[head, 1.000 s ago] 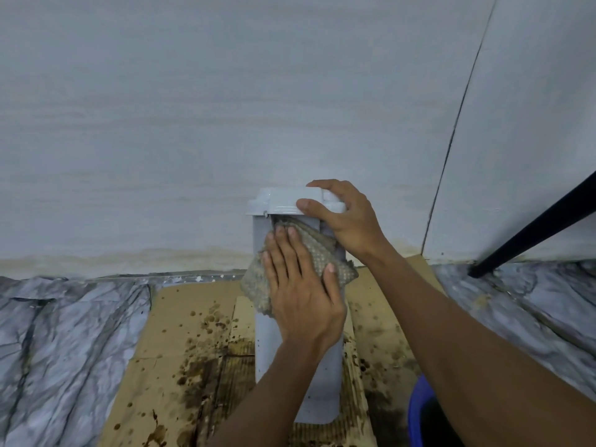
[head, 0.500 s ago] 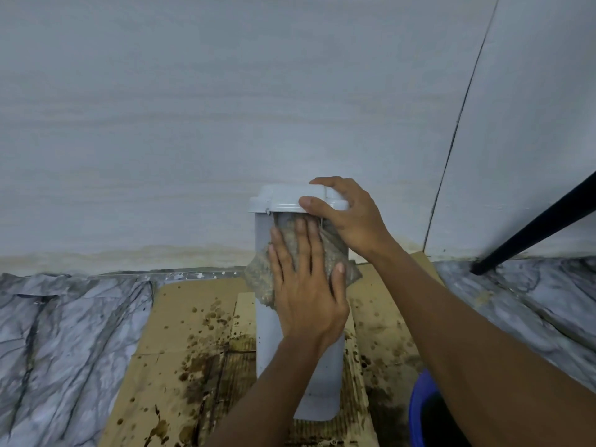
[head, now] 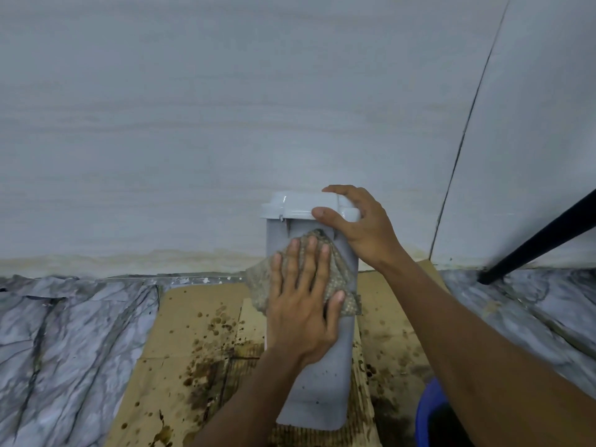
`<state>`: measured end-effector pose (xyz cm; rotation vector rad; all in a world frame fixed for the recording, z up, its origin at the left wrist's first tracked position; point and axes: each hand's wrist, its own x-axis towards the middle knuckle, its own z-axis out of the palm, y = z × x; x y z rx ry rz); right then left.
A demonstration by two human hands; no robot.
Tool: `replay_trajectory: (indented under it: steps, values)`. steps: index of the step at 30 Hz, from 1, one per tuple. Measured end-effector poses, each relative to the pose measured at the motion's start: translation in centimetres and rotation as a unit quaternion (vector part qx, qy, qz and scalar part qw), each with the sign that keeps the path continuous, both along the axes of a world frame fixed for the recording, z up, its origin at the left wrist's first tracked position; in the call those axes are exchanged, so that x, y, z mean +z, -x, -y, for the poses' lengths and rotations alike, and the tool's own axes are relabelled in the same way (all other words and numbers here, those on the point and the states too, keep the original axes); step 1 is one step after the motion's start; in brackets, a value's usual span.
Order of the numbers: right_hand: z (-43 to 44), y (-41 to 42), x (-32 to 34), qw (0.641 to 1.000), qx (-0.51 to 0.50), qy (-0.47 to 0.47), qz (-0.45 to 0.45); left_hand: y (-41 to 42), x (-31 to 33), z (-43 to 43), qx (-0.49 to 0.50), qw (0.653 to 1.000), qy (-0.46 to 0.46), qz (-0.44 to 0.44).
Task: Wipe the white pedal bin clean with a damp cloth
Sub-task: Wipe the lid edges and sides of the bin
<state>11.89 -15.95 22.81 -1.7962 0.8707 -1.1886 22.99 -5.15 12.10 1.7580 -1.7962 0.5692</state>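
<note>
The white pedal bin stands upright on stained cardboard against the wall. Its lid is closed. My left hand lies flat with its fingers spread, pressing a speckled brown-grey cloth against the upper front of the bin. The cloth's corners stick out on both sides of the hand. My right hand grips the right end of the lid, thumb on the front rim and fingers over the top. The bin's pedal is not visible.
Flattened cardboard with dark brown splatters covers the marble-patterned floor. A blue bucket sits at the lower right under my right forearm. A black bar slants down at the right. A pale wall stands directly behind the bin.
My left hand slid the cloth up towards the lid, then back down a little on the bin's front. My right hand has kept its grip on the lid.
</note>
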Motion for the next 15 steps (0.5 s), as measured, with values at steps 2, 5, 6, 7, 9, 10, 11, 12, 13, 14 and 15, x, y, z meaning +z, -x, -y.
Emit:
replay_trajectory:
  steps: [2,5,6,7,9,10,11,12,13,14,15]
  values:
    - [0.2,0.1,0.0,1.0,-0.004,0.0,-0.005,-0.9,0.0,0.3,-0.021,0.999,0.011,0.04]
    - [0.7,-0.3,0.1,1.0,-0.008,-0.003,-0.014,-1.9,0.3,0.5,-0.037,0.998,0.018,0.043]
    - [0.8,-0.5,0.1,1.0,-0.01,-0.001,-0.015,-1.9,0.3,0.4,-0.032,0.999,0.015,0.037]
    - [0.8,-0.7,0.1,1.0,-0.011,-0.001,-0.015,-1.7,0.1,0.2,-0.03,0.999,0.011,0.035]
    - [0.9,-0.6,0.1,1.0,-0.015,-0.007,-0.015,-1.3,-1.8,-1.2,-0.038,0.998,0.0,0.047]
    - [0.9,-0.5,0.1,1.0,-0.016,-0.012,-0.013,-1.0,-3.3,-2.3,-0.05,0.997,-0.008,0.06]
    - [0.9,-0.3,0.2,1.0,-0.016,-0.019,-0.011,-0.9,-5.1,-3.5,-0.064,0.995,-0.018,0.076]
    - [0.9,-0.2,0.2,1.0,-0.016,-0.025,-0.009,-0.8,-7.0,-4.8,-0.078,0.992,-0.029,0.095]
    - [0.9,-0.2,0.2,0.999,-0.015,-0.029,-0.008,-0.9,-8.8,-6.1,-0.093,0.988,-0.041,0.116]
    - [0.8,-0.2,0.2,0.999,-0.015,-0.031,-0.006,-1.0,-10.2,-7.3,-0.109,0.983,-0.054,0.137]
    - [0.8,-0.3,0.2,0.999,-0.014,-0.032,-0.003,-1.2,-11.1,-8.3,-0.125,0.978,-0.066,0.155]
